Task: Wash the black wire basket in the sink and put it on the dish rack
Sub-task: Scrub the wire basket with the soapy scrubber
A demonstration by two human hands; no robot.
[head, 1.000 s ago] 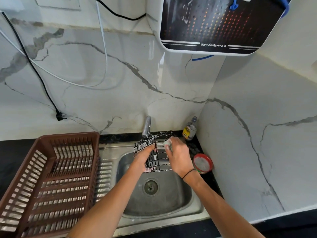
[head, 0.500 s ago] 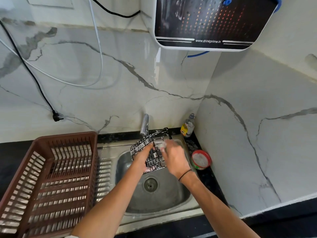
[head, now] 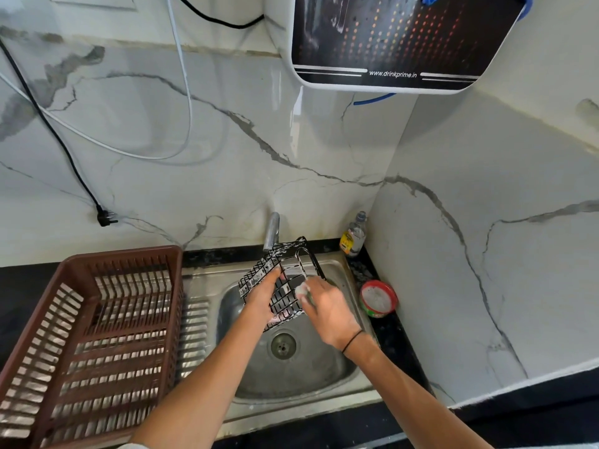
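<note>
A home kitchen: steel sink (head: 291, 377) with tap (head: 271, 231), brown dish rack (head: 90, 335), marble-patterned wall, wall-mounted water purifier (head: 398, 40).

the scene was brightly and evenly lit, with soft daylight-like light that left a broad dim shadow on the marble wall (head: 227, 131) beneath the water purifier (head: 402, 40) and white glare streaks on the glossy tile beside it. the steel sink (head: 301, 377) gave off dull reflections, and bright gleams showed through the slots of the brown dish rack (head: 97, 335). the wide-angle lens bent the wall lines and counter edge toward the corners, the picture was slightly soft overall, and the right hand (head: 327, 309) and the soapy thing it held were a little smeared by motion.
</note>
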